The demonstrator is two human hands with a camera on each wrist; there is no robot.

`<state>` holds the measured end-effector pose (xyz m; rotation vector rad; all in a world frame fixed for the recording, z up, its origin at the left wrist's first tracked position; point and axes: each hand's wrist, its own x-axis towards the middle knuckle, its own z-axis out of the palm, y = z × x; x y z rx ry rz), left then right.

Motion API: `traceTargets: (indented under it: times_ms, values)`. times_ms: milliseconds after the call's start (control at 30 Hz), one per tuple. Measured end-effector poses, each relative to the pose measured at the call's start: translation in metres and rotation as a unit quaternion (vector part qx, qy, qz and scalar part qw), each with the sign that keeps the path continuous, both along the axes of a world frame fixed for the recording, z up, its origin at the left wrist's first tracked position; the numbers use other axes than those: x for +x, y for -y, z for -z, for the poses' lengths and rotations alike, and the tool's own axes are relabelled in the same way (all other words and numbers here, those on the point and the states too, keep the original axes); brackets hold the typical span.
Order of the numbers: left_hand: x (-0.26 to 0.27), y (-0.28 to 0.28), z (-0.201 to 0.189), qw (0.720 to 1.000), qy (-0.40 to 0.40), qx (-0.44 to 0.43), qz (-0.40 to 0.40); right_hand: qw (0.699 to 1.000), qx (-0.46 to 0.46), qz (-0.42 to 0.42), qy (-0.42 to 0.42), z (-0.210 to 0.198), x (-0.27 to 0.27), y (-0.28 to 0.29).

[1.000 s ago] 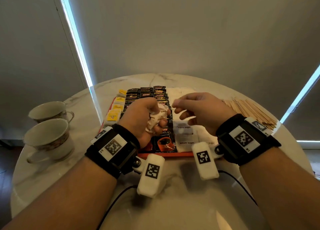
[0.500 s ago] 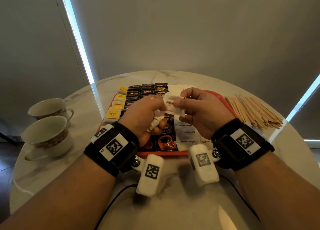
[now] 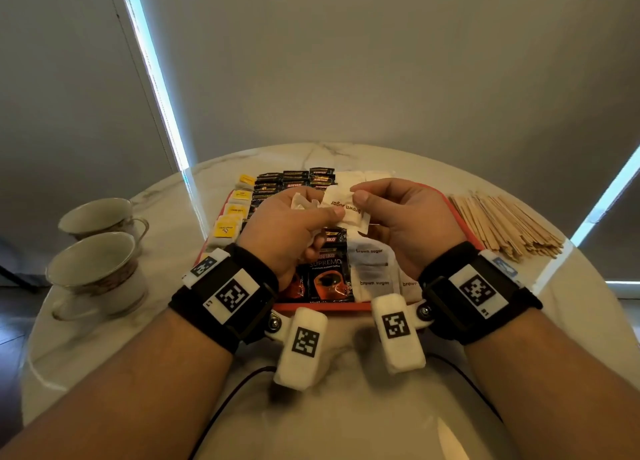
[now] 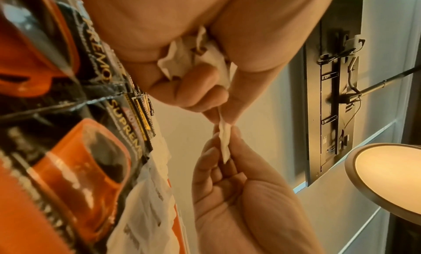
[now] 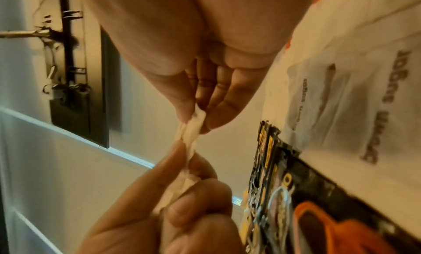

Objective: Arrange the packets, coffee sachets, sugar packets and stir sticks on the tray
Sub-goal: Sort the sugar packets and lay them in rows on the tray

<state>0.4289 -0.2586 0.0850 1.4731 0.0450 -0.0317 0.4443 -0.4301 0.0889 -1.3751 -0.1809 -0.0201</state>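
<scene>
Above the red tray [image 3: 322, 308], a white "brown sugar" packet [image 3: 346, 210] is stretched between my two hands. My left hand [image 3: 332, 213] pinches its left edge with the thumb, and its curled fingers also hold a crumpled bunch of white packets [image 4: 189, 59]. My right hand [image 3: 362, 196] pinches the right edge between thumb and fingers. The wrist views show the packet [image 4: 224, 140] [image 5: 191, 131] edge-on between both pinches. On the tray lie yellow packets [image 3: 232, 213], black coffee sachets [image 3: 325, 279] and white sugar packets [image 3: 372, 269]. Wooden stir sticks [image 3: 502, 224] lie on the table right of the tray.
Two teacups [image 3: 100, 213] [image 3: 97, 272] stand at the left of the round marble table [image 3: 346, 407]. Small black sachets [image 3: 294, 179] fill the tray's far rows. A dark cable runs across the near table under my wrists.
My right hand, holding nothing a second ago, moved left and took hold of one sugar packet from the bunch in my left hand. Both hands now hold it a little higher.
</scene>
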Motion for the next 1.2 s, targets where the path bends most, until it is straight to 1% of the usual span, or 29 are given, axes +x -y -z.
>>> traceTargets:
  times_ms: [67, 100, 167, 233, 333, 400, 433, 500, 567, 633, 700, 767, 833, 900, 967, 1067, 1133, 1200]
  values:
    - [0.000, 0.000, 0.000, 1.000, 0.011, -0.008, -0.017, 0.999, -0.032, 0.000, 0.024, -0.002, -0.001, 0.002]
    - [0.001, 0.000, 0.000, 0.999, 0.019, -0.008, -0.028, 0.999, -0.031, 0.002, 0.026, -0.003, -0.001, 0.002]
    - [0.003, 0.000, 0.001, 0.999, 0.025, -0.014, -0.044, 1.000, -0.004, 0.016, 0.018, -0.005, -0.001, 0.004]
    - [0.004, -0.001, 0.001, 0.997, 0.022, -0.045, -0.057, 1.000, 0.020, 0.017, 0.000, -0.005, -0.002, 0.004]
    - [0.006, -0.002, 0.002, 0.994, 0.027, -0.079, -0.067, 0.999, -0.015, -0.034, -0.032, -0.002, -0.006, 0.000]
    - [0.005, -0.002, 0.002, 0.994, 0.020, -0.087, -0.063, 0.998, -0.001, -0.049, -0.039, -0.002, -0.007, -0.003]
    - [0.005, -0.002, 0.002, 0.995, 0.015, -0.079, -0.054, 0.998, 0.024, -0.045, -0.040, -0.003, -0.006, -0.003]
    - [0.003, -0.001, 0.002, 0.999, 0.006, -0.035, -0.017, 0.995, 0.083, -0.025, -0.043, -0.005, -0.003, -0.001]
    - [-0.001, 0.001, 0.001, 1.000, 0.008, 0.007, 0.021, 0.995, 0.096, -0.002, -0.034, -0.007, -0.002, 0.001]
    - [-0.004, 0.002, 0.000, 0.999, 0.020, 0.004, 0.041, 0.998, 0.056, 0.003, -0.003, -0.006, -0.004, 0.002]
    - [-0.005, 0.002, -0.001, 0.998, 0.038, -0.001, 0.043, 0.999, -0.026, -0.018, 0.041, -0.008, -0.008, 0.001]
    - [-0.004, 0.001, 0.000, 0.997, 0.065, 0.027, 0.036, 0.987, -0.134, -0.024, 0.081, -0.008, -0.012, 0.001]
    - [-0.003, 0.001, 0.003, 0.994, 0.082, 0.060, 0.027, 0.977, -0.188, -0.016, 0.102, -0.007, -0.011, 0.000]
    - [-0.004, 0.001, 0.005, 0.994, 0.084, 0.067, 0.024, 0.975, -0.198, -0.019, 0.099, -0.006, -0.010, 0.000]
    - [-0.003, 0.001, 0.004, 0.996, 0.073, 0.053, 0.010, 0.976, -0.201, -0.032, 0.076, -0.008, -0.009, 0.003]
    - [0.001, -0.002, 0.002, 0.998, 0.047, -0.003, -0.034, 0.979, -0.197, -0.044, 0.039, -0.009, -0.006, 0.011]
    - [0.002, -0.003, 0.001, 0.997, 0.036, -0.040, -0.052, 0.985, -0.171, -0.028, 0.022, -0.010, -0.003, 0.016]
    - [0.003, -0.003, 0.001, 0.996, 0.028, -0.059, -0.056, 0.990, -0.144, 0.007, 0.009, -0.010, -0.001, 0.018]
